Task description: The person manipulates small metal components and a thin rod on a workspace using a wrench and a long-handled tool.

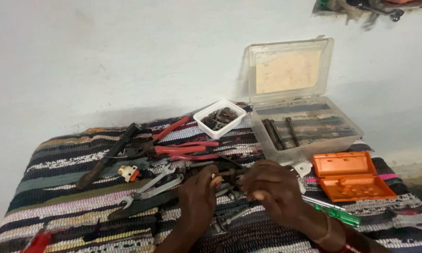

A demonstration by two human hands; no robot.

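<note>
Head view: left hand (198, 193) & right hand (272, 189) both closed on a small metal part (226, 174), held just above striped rug (70, 187). Red pliers (183, 149), wrenches (152, 185) nearby; orange case (351, 175) to right.

Colours on the striped rug (70, 187)

Rug: multi-col stripes – black, white, pink, green, yellow. Pliers (185, 149) w/ red grips. Orange case (351, 175) nr right edge. Screwdriver (337, 214): clear green handle. Small tub (219, 118) white; big box (304, 126) clear, beige lid label. Wall (103, 56) pale blue-white.
</note>
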